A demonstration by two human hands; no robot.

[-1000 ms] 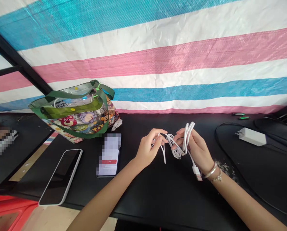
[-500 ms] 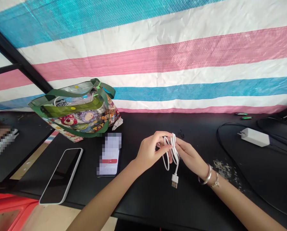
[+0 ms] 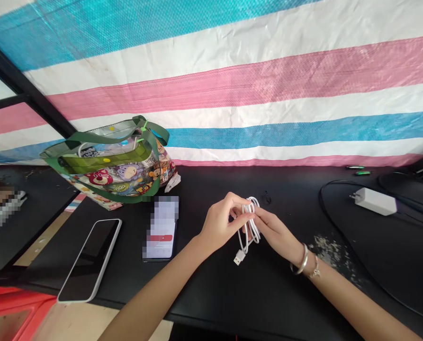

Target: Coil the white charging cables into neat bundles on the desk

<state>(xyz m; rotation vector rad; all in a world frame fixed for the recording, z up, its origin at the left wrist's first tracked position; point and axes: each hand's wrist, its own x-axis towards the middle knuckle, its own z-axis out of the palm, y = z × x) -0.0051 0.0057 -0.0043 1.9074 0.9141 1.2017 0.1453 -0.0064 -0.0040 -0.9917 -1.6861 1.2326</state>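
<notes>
The fingers (image 3: 238,208) of the left hand (image 3: 220,223) curl narrowly over the top of a white USB cable (image 3: 251,226), pinching its gathered loops against the fingertips of the right hand (image 3: 277,235), which come in from the opposite side. Both hands hold the bundle between them, with no wide gap between the fingers. The loops hang below the grip, and a USB-A plug (image 3: 238,257) dangles free from the lower end.

The cable looks light and soft, though springy enough to keep its rounded loops. Its smooth sheath will probably let the coils slip, so the surest hold seems to be the pinched bunch, where the strands lie together. The small plug is the one stiff part and should give a firm, simple grip.

The cable is held just above a black desk (image 3: 232,303), not resting on it. A silver bangle (image 3: 301,259) and a thin bracelet (image 3: 316,270) sit on the right wrist, nearest the coil's right side. Further right of the coil lie scattered pale crumbs (image 3: 330,251), then a white wall charger (image 3: 374,201). To its left are a phone with a blurred screen (image 3: 160,228), a white-edged phone (image 3: 88,261) and a cartoon-printed tote bag (image 3: 115,173) with green handles. Behind it all hangs a striped tarpaulin (image 3: 268,94).
</notes>
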